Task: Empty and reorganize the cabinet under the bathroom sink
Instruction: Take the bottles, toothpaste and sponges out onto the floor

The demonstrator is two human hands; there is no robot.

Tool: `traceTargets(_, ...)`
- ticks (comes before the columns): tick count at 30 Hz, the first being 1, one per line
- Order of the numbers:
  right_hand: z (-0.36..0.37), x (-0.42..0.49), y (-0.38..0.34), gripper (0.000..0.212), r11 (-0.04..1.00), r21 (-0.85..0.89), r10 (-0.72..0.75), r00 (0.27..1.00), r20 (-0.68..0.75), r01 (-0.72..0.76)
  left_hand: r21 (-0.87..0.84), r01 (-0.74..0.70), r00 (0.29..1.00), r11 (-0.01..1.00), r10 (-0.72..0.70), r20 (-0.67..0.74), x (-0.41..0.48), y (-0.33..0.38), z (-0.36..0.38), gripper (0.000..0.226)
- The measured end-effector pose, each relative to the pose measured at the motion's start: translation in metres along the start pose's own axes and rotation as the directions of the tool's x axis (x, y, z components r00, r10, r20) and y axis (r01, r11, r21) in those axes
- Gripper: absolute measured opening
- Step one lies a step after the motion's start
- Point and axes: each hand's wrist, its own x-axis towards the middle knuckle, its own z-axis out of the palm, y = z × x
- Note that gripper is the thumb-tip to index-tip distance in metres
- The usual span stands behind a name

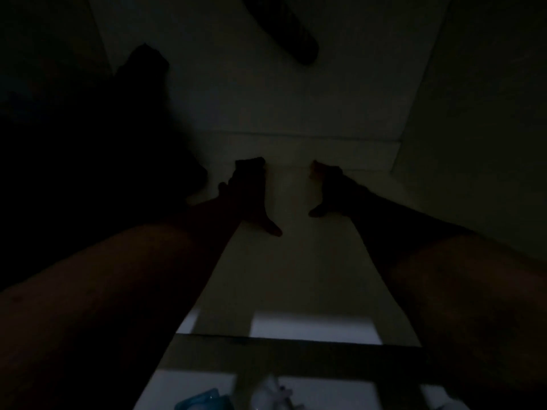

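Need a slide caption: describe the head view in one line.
Left hand and right hand, both open, reach deep into the dim cabinet, low over its pale floor.

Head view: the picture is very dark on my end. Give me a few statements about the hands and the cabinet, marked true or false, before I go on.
1. Both hands reach deep into the cabinet. True: the left hand and the right hand lie near its back.
2. The hands touch each other. False: bare cabinet floor shows between them.
3. A dark pipe-like shape sits above the hands. True.
4. The blue item lies between the hands. False: it is at the bottom edge of the view, in front of the cabinet.
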Motion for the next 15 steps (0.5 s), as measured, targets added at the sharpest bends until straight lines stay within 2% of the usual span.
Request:
traceTargets(4,0.017,-0.046,-0.002,0.114,0.958,0.222,-0.163,0.982,-0.097,0.181,0.075,0.01,0.993,0.997,-0.001,-0.117,-0.037,0.013,0.01,0.147)
traceTargets(7,0.019,-0.092,-0.011,0.092,0.933,0.221,-0.254,0.956,-0.15,0.283,0.158,0.024,0.99,0.987,-0.002,-0.139,-0.067,0.029,0.009,0.124)
traceTargets(10,0.022,-0.136,-0.032,0.069,0.979,0.135,-0.116,0.959,-0.26,0.155,0.116,-0.031,0.945,0.993,0.067,-0.321,-0.107,0.044,0.005,0.081)
traceTargets(12,0.025,-0.165,-0.051,0.058,0.982,0.177,-0.001,0.942,-0.337,0.064,0.024,-0.01,0.917,1.0,0.018,-0.398,-0.135,0.048,0.001,0.057)
traceTargets(14,0.027,-0.194,-0.069,0.047,0.949,0.312,0.093,0.916,-0.39,0.036,-0.053,-0.004,0.816,0.999,-0.027,-0.577,-0.161,0.053,0.003,0.035)
traceTargets(15,0.028,-0.209,-0.078,0.04,0.916,0.394,0.113,0.896,-0.43,0.074,-0.075,0.006,0.766,0.997,-0.052,-0.64,-0.174,0.054,0.003,0.024)
